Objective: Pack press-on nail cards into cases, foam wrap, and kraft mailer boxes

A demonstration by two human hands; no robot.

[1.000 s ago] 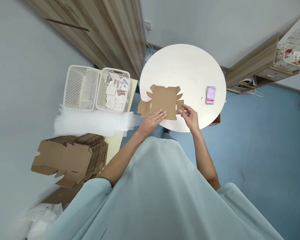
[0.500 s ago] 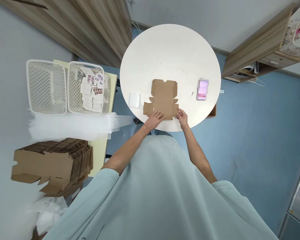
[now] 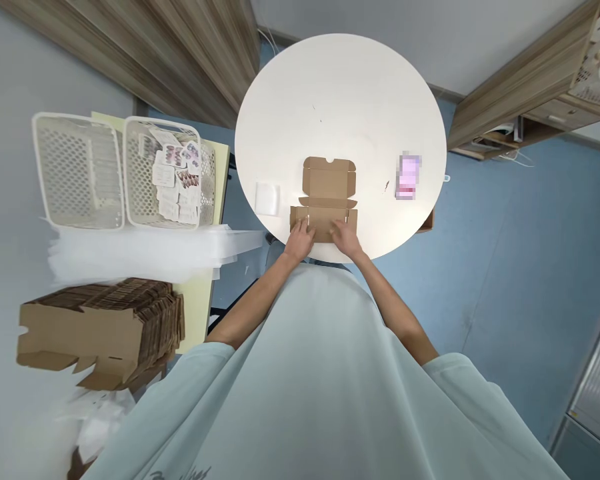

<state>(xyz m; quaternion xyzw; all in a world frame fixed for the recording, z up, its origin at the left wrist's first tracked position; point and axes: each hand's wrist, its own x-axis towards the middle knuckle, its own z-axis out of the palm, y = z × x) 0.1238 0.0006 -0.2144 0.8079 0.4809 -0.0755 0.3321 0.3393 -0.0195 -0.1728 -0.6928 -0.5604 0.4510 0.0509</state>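
Observation:
A flat brown cardboard box blank point(image 3: 327, 193) lies on the round white table point(image 3: 340, 100) close to its near edge. My left hand point(image 3: 300, 241) presses on the blank's near left part, fingers laid over the card. My right hand point(image 3: 346, 239) rests on the near right part, fingers curled on the front flap. The blank's side flaps are folded in, so it looks narrower. Its far lid panel lies flat.
A small white square point(image 3: 267, 198) lies left of the blank and a blurred pink item point(image 3: 409, 176) right of it. On the left stand two white baskets point(image 3: 75, 170), one with small printed packets point(image 3: 175, 177), a pile of clear bags point(image 3: 145, 250) and stacked cardboard blanks point(image 3: 105, 327).
Both hands moved inward onto the blank's near edge. The side flaps, spread out a second ago, are now folded in. The blank has been squared up in front of me.

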